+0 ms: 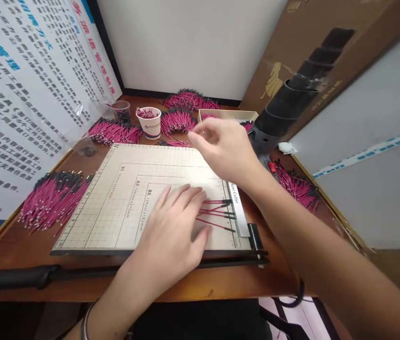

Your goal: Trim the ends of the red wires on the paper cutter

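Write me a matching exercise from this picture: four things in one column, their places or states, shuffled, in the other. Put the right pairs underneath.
1. Left hand
2. Right hand
3. Paper cup
4. Black handle

A. Beyond the far edge of the board
B. Raised, fingers curled
C. Along the near left side of the table
D. Palm down, wires showing beside it

Pairs: 1-D, 2-B, 3-A, 4-C

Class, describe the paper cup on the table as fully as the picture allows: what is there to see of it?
The paper cup is white, with a pale rim and dark printing on its side. It looks intact and stands upright on the wooden table, beyond the cutting board. Small pink pieces fill it to about the rim. Neither hand touches it; its underside is hidden.
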Tool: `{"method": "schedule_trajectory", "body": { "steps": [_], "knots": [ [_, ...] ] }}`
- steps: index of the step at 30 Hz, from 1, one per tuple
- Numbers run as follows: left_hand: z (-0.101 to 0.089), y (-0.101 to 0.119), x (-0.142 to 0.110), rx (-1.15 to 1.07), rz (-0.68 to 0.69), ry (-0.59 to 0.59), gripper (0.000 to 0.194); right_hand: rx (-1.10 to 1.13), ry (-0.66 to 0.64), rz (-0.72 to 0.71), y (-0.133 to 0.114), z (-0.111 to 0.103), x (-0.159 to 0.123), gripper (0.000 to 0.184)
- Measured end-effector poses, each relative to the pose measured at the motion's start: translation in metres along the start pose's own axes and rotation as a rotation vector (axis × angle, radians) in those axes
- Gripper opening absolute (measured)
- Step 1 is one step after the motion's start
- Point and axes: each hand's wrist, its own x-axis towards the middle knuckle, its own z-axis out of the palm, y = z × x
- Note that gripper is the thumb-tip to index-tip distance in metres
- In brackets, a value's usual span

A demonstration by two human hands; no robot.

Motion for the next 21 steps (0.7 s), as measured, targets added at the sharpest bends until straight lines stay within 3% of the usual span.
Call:
{"method": "schedule_trajectory", "body": {
  "steps": [4,8,11,15,21],
  "knots": [
    [0.005,0.008,0.011,-0.024,0.012,-0.096,0.042,-0.045,0.030,-0.031,0.011,-0.021,-0.087,0.022],
    [0.008,0.006,0.020,-0.032,0.016,-0.087,0.036,-0.134,0.032,0.035,0.019,-0.017,-0.142,0.031],
    [0.010,0.005,0.023,-0.048,0.006,-0.079,0.028,-0.190,0.048,0.089,0.019,-0.010,-0.158,0.039],
    [0.013,0.008,0.017,-0.010,0.030,-0.038,0.027,-0.141,0.031,0.178,0.018,-0.001,-0.159,0.045],
    [0.020,0.022,-0.007,0.180,0.167,0.012,0.044,-0.110,0.051,0.274,0.019,0.008,-0.159,0.044]
  ]
}}
